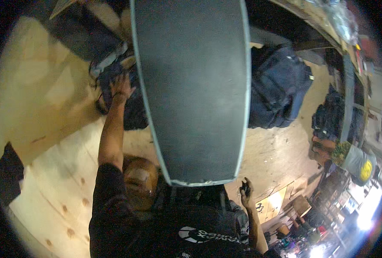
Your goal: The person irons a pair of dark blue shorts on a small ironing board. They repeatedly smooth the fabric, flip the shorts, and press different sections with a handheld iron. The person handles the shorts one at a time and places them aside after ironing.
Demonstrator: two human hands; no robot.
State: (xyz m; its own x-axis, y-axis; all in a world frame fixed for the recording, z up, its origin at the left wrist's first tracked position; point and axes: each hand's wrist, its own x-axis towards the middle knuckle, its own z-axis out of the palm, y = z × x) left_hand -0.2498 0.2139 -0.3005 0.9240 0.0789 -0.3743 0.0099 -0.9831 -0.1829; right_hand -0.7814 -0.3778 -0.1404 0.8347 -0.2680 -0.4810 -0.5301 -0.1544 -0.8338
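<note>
While the left hand is reaching out with open fingers onto the dark blue cloth pile beside the big grey board, the right hand is hanging low, closed around a small dark thing. Pressing flat and pulling slowly is probably the best way to be moving that cloth without snagging the board.

We see a long dark panel with a matt, finely grained face, faintly scuffed, and a thin pale edge that looks like cut board. Below it the table is bare plywood, pale and unfinished, with knots and grain showing. The heaps of dark blue cloth look like heavy denim, soft and creased, without shine. Our left hand lies on more dark fabric. Our right hand holds a small black glossy thing; its material we cannot tell.
</note>
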